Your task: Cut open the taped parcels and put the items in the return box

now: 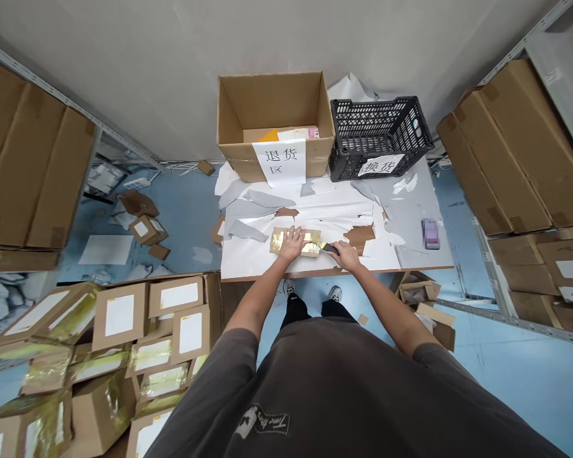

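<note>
A small cardboard box [277, 242] wrapped in shiny yellowish tape lies flat near the front edge of the worktable [310, 272]. My left hand [293, 242] rests on top of it with the fingers spread. Closed around a yellow and black utility knife [331, 249], my right hand [346, 256] is just right of the box. The knife points left, and its tip is at the box's right end; whether the blade cuts into the tape is too small to tell.
Behind the work spot stand an open carton [239, 156] with a paper sign and a black plastic crate [348, 166]. A phone [430, 234] lies at the right. Taped boxes [119, 315] are piled at the lower left. Stacked cartons [516, 152] fill the right shelf.
</note>
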Motion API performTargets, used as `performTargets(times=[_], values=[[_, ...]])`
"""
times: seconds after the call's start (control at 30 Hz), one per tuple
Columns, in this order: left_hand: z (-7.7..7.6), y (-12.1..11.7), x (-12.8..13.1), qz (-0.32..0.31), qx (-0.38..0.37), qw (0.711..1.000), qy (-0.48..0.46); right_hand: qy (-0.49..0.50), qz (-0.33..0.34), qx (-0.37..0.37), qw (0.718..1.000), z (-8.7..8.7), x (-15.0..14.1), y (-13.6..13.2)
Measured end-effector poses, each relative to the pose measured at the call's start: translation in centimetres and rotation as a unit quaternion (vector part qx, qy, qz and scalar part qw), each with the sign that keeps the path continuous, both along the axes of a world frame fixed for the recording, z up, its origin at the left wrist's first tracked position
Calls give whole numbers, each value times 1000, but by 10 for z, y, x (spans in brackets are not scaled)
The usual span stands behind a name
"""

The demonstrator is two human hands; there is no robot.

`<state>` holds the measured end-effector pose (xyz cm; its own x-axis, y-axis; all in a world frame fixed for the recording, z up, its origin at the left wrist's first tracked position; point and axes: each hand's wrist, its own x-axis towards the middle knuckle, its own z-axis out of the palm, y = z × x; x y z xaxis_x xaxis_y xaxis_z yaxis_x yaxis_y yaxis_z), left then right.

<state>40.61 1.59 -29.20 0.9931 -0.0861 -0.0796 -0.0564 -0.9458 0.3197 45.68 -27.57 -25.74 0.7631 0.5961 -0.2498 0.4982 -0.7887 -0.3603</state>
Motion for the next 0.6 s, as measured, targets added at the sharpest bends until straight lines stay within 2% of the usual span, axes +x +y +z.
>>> performTargets(times=[0.27,0.43,0.6], values=[[13,-2,1,9,-11,999,52,16,-12,15,1000,-2,0,2],[16,-3,-2,15,-7,998,54,15,-15,33,999,-4,0,6],[12,-2,-3,21,-5,999,40,-1,-154,54,987,-8,8,-35]])
